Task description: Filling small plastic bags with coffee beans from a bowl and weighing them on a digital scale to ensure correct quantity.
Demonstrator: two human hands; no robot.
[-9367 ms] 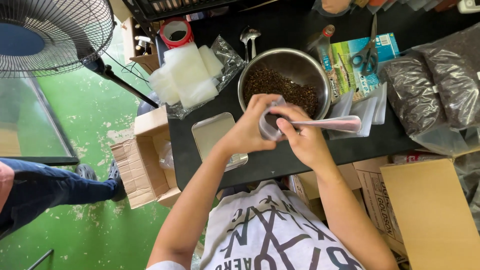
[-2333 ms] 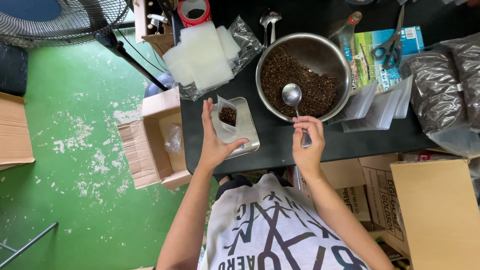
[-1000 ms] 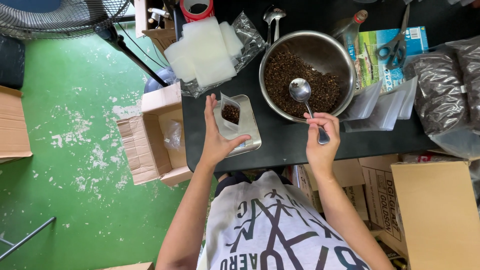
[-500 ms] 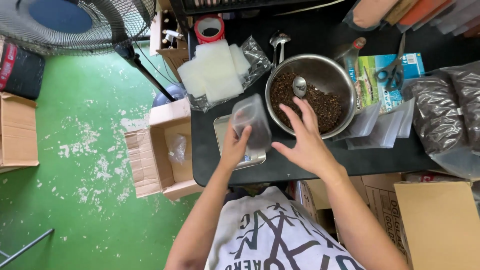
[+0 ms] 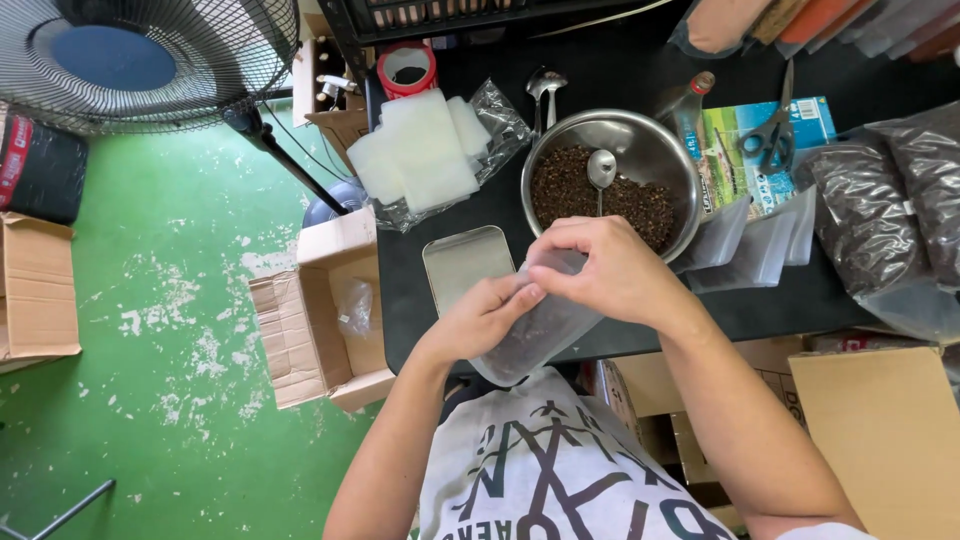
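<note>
a: looking down from the head camera, what are your hands doing?

b: both of mine are pinched on a small clear bag [image 5: 535, 335] with dark granules in its lower part. my left hand [image 5: 482, 318] has its fingers curled closed on the bag's left edge, thumb on top. my right hand [image 5: 605, 270] is folded over the bag's upper end, fingers bent down and gripping it, so neither hand is open.

a: where is the bag?

b: at the near edge of the black table [image 5: 790, 300], tilted, its lower end hanging over the edge towards my shirt. it sits just beside the small metal tray [image 5: 462, 262], which lies flat on the table to the left of my right hand.

a: and what is around it?

b: right behind my right hand stands a steel bowl [image 5: 650, 150] of the same dark granules, with a spoon [image 5: 601, 172] lying in it. left of the bowl is a stack of clear bags [image 5: 425, 150], with a red tape roll [image 5: 407, 68] behind it. right of the bowl lie scissors [image 5: 772, 135] on a printed box, and further right big dark sacks [image 5: 880, 210]. on the green floor to my left are an open carton [image 5: 315, 310] and a fan [image 5: 130, 60].
</note>
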